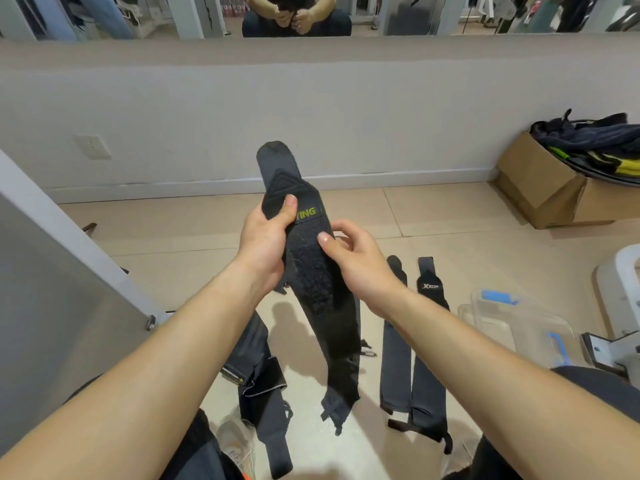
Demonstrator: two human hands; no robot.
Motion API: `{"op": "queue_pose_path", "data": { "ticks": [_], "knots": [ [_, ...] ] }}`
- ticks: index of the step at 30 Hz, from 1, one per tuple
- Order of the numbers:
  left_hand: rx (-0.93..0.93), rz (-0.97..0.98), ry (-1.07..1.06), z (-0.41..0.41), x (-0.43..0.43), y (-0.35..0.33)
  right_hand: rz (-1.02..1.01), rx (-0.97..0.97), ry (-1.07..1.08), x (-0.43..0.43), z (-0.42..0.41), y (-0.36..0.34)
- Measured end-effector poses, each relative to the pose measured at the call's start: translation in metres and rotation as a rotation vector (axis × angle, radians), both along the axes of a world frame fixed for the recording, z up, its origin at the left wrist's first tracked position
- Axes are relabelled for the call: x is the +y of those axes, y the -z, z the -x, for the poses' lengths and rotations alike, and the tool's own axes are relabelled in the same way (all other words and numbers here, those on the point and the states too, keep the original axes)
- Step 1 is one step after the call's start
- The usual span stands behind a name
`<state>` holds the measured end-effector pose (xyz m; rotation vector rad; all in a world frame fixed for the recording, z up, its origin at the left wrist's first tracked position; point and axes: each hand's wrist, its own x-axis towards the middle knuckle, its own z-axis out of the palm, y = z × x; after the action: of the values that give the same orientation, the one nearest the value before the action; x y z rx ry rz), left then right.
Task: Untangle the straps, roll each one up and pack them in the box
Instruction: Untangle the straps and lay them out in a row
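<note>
**A:** While the black strap (311, 289) hangs upright over the middle of the floor (173, 237), rounded tip up towards the wall, both hands are on it.

**B:** Holding it how?

**A:** Left hand (263, 244) wraps the upper part, thumb pressed across the front beside the green lettering. Right hand (356, 258) pinches the edge just below, thumb on the fuzzy fastening patch. The tail dangles free.

**B:** Any roll in it?

**A:** None, it's at full length. I'd call it freed and ready for rolling.

**B:** And the others?

**A:** To its right, on the floor, a plain strap (396, 341) and a logo strap (429, 344) lie flat, side by side. They're straightened, not rolled. To its left, towards the near edge of the floor, a heap of straps (258, 375) overlaps, and that looks to need sorting.

**B:** The box?

**A:** Clear plastic box (502, 327) with blue clasps, by the floor's right edge, near the logo strap. I spot no dark roll inside, though see-through walls are hard to read.

**B:** Early days, then?

**A:** I'd judge so: some untangling done, every roll and all the packing left. The cardboard box (540, 188) in the far right corner, stuffed with gear, looks like no part of this.
</note>
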<state>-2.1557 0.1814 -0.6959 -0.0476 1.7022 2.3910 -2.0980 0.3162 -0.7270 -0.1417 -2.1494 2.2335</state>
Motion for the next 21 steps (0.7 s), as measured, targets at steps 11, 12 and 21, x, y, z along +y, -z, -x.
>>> {"op": "queue_pose_path", "data": {
  "ticks": [11, 12, 21],
  "knots": [
    [0.012, 0.389, 0.245, -0.035, -0.008, 0.066, 0.247, 0.05, 0.366, -0.022, 0.042, -0.004],
    [0.01, 0.447, 0.257, -0.037, -0.011, 0.077, 0.276, 0.035, 0.396, -0.021, 0.049, -0.002],
    [-0.335, 0.513, 0.363, -0.051, -0.013, 0.203, 0.306, -0.114, 0.555, 0.004, 0.117, 0.07]
  ]
}}
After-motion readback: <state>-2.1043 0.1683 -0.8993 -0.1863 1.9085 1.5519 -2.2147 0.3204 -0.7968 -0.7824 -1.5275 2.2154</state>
